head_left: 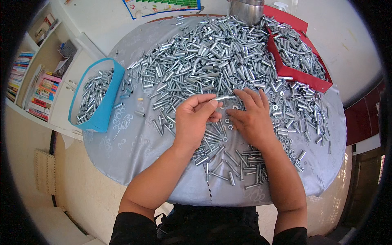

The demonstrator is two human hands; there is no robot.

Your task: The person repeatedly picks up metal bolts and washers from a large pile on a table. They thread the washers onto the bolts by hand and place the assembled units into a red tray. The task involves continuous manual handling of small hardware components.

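Left hand (195, 116): a silvery bolt with a sleeve (223, 98) was pinched between thumb and fingers.
Right hand (254, 118): thumb and fingers were held apart, just beside the sleeve's far end; whether it was touched could not be told.
Held piece: it was kept above the table's middle, between both hands, lying nearly level.
Metal pile (212, 53): sleeves and bolts were heaped beyond the hands.
Loose bolts (245, 163): these were scattered nearer the body.
Boxes: metal parts were contained in a blue box (107, 110) at left and a red box (302, 81) at right.
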